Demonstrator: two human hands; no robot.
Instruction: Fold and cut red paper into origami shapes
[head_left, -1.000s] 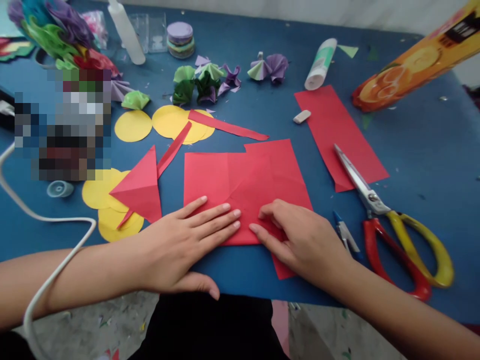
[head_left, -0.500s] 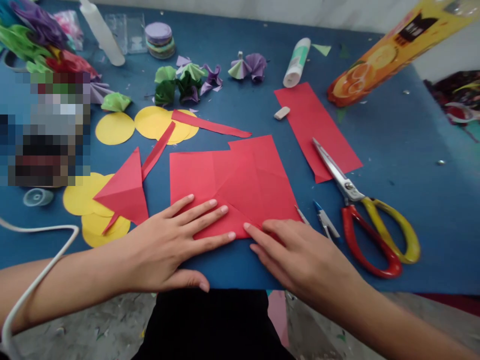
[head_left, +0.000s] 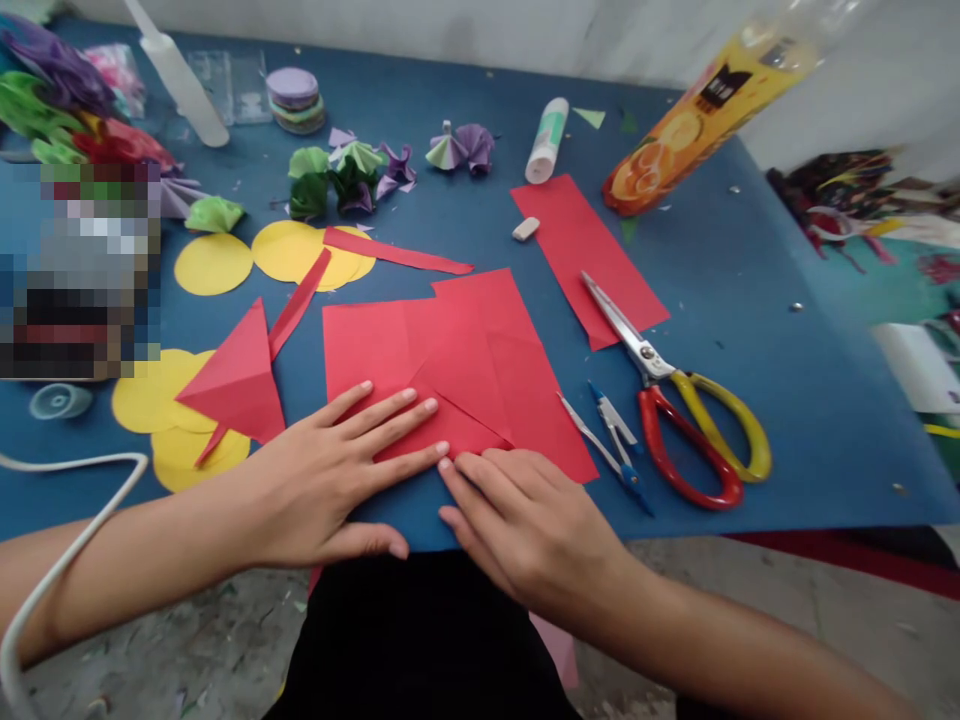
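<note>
A large sheet of red paper [head_left: 457, 330] with crease lines and a folded flap lies on the blue table in front of me. My left hand [head_left: 330, 480] rests flat on its lower left part, fingers spread and thumb off the near edge. Close beside it, my right hand [head_left: 517, 510] presses the paper's near edge with bent fingers held together; its thumb is just below the edge. A folded red paper piece [head_left: 236, 385] lies left of the sheet, partly over yellow paper circles [head_left: 154, 390]. To the right are a pair of compasses [head_left: 615, 440] and scissors [head_left: 660, 380].
Beneath the scissors' tip lies a red paper strip [head_left: 592, 255], near an eraser [head_left: 526, 229] and a glue stick [head_left: 548, 140]. A drink bottle [head_left: 690, 130] leans at the back right. Pleated paper shapes [head_left: 352, 170] sit behind. A white cable [head_left: 82, 550] crosses my left forearm.
My right hand has slid left along the near edge of the red paper, toward my left hand, uncovering more of the compasses. The whole view has shifted somewhat to the right.
</note>
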